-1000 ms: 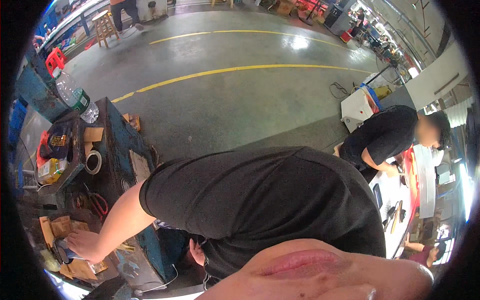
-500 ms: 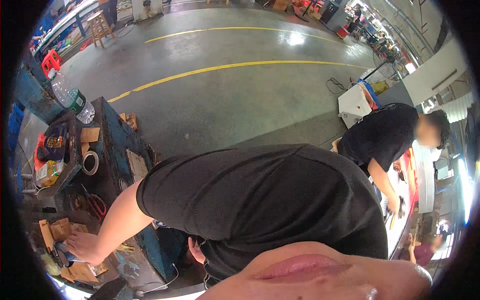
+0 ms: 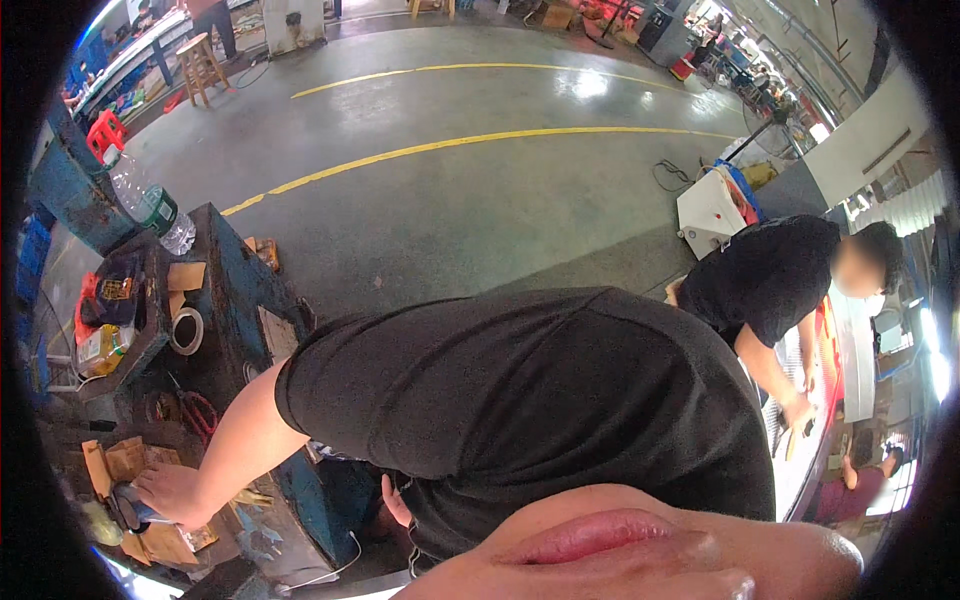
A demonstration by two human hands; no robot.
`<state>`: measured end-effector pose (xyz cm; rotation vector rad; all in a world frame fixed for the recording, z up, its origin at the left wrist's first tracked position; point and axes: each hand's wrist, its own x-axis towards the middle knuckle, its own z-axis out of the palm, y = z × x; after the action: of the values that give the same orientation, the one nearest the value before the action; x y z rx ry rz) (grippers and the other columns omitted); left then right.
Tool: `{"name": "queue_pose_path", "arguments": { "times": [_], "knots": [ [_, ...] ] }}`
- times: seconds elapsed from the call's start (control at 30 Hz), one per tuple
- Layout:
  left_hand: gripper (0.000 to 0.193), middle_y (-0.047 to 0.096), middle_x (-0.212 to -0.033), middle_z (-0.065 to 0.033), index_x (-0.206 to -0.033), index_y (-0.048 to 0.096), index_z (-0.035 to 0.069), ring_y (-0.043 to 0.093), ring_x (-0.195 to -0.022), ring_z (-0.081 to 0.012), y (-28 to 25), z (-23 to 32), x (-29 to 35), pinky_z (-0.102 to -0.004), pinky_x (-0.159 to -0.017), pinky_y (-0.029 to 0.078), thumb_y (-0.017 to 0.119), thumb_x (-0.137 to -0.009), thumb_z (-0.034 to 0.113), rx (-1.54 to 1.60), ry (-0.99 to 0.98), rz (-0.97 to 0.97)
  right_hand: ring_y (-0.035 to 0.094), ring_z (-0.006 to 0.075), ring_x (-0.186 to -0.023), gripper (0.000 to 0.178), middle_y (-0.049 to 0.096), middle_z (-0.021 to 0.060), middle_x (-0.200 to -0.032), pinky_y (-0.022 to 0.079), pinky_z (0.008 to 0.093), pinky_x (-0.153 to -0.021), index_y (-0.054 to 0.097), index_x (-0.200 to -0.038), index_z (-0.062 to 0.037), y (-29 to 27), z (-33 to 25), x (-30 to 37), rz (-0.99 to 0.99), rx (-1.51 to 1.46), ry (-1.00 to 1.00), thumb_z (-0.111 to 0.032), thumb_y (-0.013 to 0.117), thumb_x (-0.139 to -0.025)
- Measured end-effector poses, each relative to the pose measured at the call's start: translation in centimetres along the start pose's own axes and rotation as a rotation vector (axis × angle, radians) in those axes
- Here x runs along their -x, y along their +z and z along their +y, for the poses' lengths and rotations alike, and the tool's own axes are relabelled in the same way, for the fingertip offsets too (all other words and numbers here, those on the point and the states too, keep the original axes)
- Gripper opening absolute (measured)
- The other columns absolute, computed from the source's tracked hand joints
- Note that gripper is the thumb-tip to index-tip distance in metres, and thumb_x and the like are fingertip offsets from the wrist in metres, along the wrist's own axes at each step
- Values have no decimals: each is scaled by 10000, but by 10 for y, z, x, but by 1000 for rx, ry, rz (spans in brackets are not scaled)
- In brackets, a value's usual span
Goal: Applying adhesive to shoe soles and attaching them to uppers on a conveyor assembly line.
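Observation:
My right arm reaches to the lower left, over a worn blue metal bench (image 3: 325,495). There my right hand (image 3: 170,493) is closed round a dark, rounded object (image 3: 126,506), whose kind I cannot make out. Pieces of brown cardboard (image 3: 128,458) lie beside the hand, and another brown piece (image 3: 158,546) lies just below it. Of my left hand (image 3: 394,500) only a small part shows, low beside my dark trousers. My sleeve and body hide the rest, including anything it may hold. Red tool handles (image 3: 201,415) lie on the bench beyond my right forearm.
A clear plastic bottle (image 3: 160,213) stands on the bench's far corner, with a white-rimmed round container (image 3: 187,331) nearer. A yellow bottle (image 3: 103,350) lies on a side shelf. At right a co-worker (image 3: 765,275) leans over a table; a white box (image 3: 712,212) stands behind.
The view has tipped slightly, so the background sits lower. The co-worker's arms have shifted at the table, and a person farther right has moved. My right hand keeps its hold.

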<state>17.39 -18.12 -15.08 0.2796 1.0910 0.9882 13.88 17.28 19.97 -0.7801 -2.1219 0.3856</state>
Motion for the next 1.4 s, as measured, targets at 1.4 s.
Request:
{"name": "queue_pose_path", "arguments": {
  "times": [1.4],
  "knots": [
    [479, 623, -1167, -180, -1395, 461, 46, 616, -1014, -274, 10, 15, -8, -369, -896, 506, 527, -921, 51, -41, -28, 10, 488, 331, -1184, 916, 518, 209, -1256, 380, 400, -1045, 446, -1262, 114, -1, 4, 1, 24, 45, -18, -384, 821, -590]
  ]
}}
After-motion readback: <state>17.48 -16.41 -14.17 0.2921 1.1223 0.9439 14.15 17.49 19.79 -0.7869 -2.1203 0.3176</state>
